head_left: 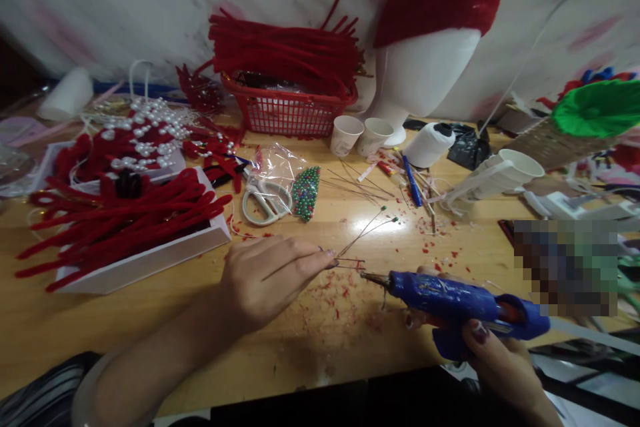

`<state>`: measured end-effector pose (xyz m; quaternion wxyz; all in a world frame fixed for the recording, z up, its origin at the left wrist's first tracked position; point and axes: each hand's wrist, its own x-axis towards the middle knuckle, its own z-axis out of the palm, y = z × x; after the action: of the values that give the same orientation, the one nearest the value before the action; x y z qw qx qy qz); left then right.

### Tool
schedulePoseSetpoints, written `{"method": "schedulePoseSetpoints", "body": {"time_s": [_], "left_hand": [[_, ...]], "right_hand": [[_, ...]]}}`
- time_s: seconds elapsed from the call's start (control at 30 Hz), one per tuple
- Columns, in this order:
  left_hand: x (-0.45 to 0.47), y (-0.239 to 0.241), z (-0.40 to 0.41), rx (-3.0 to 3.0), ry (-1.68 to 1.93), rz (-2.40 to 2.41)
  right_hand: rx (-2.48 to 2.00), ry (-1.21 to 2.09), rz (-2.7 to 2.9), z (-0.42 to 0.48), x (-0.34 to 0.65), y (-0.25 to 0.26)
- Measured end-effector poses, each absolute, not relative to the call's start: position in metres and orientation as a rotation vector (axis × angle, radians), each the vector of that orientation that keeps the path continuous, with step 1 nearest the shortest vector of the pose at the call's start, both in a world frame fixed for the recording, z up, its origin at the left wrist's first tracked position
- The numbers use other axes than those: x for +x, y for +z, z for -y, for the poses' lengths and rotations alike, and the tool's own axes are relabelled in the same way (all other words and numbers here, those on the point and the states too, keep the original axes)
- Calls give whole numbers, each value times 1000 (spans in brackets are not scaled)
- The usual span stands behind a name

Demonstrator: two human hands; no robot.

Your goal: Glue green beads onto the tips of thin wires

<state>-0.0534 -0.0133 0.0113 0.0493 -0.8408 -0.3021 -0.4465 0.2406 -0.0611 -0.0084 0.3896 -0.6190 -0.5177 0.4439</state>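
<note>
My left hand is closed in a pinch on thin wires over the table. Two of the wires stretch away from my fingers, each tipped with a small green bead. Shorter wire ends point right. Wrapped around a blue hot glue gun is my right hand. The gun's metal nozzle points left, at or very near the short wire ends; I cannot tell whether they touch. A clear glue stick sticks out of its back. Beyond my left hand lie a bag of green beads and white-handled scissors.
A white box of red fuzzy stems stands left. Behind are a red basket, paper cups, a white mannequin head and a thread cone. A blue pen and loose wires lie mid-table among red scraps.
</note>
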Motion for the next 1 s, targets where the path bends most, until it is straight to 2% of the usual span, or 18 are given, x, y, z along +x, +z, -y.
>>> {"method": "schedulePoseSetpoints", "body": {"time_s": [0.2,0.47,1.0], "left_hand": [[-54,11,14,-2559,-1336,934],[-53,10,14,-2580,-1333,967],[-51,8,15,-2606,-1403,962]], "right_hand": [[-1651,1071,1155,70,233,-7],[-1555,1182,1332,59,245,-7],[-1649,1039,1149,67,231,-8]]}}
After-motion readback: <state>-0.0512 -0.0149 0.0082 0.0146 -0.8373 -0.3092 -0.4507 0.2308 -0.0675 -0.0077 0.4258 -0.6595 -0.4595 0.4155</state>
